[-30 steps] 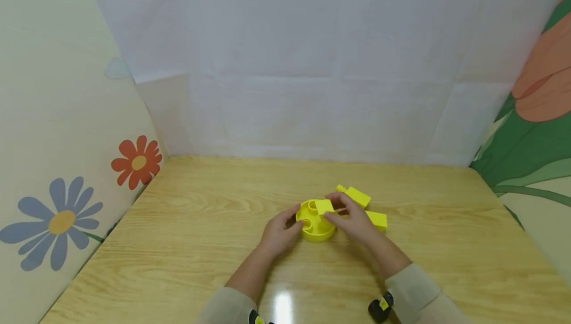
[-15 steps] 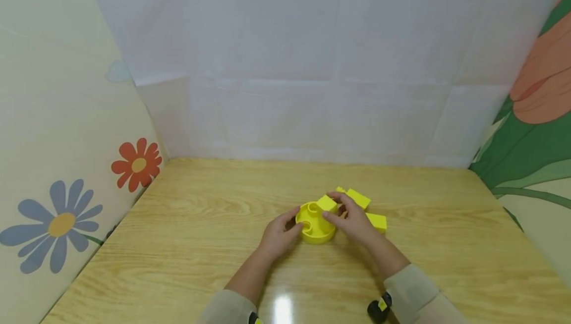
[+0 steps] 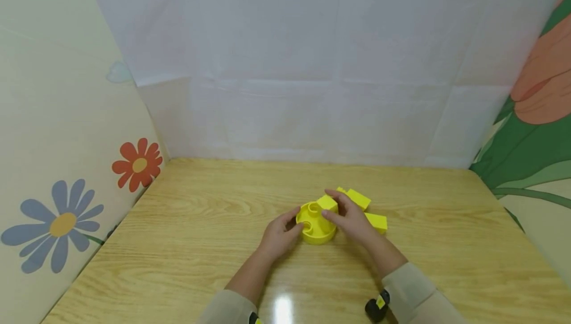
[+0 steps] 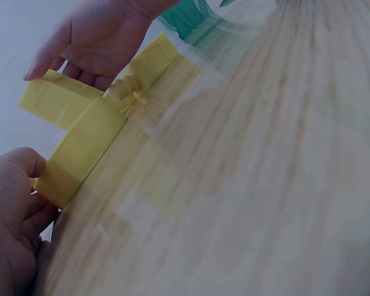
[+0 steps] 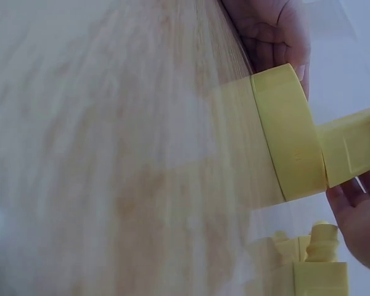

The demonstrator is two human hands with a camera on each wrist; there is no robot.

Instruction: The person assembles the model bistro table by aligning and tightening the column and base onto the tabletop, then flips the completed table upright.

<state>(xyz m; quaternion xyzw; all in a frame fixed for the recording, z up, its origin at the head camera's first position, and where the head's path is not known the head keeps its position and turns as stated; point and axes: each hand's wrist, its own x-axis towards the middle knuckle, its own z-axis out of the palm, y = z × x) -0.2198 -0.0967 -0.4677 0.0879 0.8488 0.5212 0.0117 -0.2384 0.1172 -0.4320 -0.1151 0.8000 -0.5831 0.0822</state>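
Note:
A round, shallow yellow plastic base (image 3: 318, 240) with raised C-shaped sockets inside lies flat on the wooden table. At its left rim my left hand (image 3: 278, 235) grips it between thumb and fingers. My right hand (image 3: 354, 220) pinches a yellow rectangular block (image 3: 327, 202) that stands up from the base's far right part. Seen from the left wrist, the block (image 4: 65, 102) rises from the base (image 4: 86, 151) with the right fingers at its top and side. The block's lower end is hidden inside the rim.
Two more yellow blocks (image 3: 358, 199) (image 3: 378, 222) lie just right of and behind the right hand. In the right wrist view, one block (image 5: 320, 280) has a ridged peg (image 5: 324, 242). A white sheet (image 3: 276, 66) hangs behind the table.
The block has turned in the right hand and shifted slightly back and to the right over the base. The right fingers have re-settled on it. The left hand has stayed at the rim.

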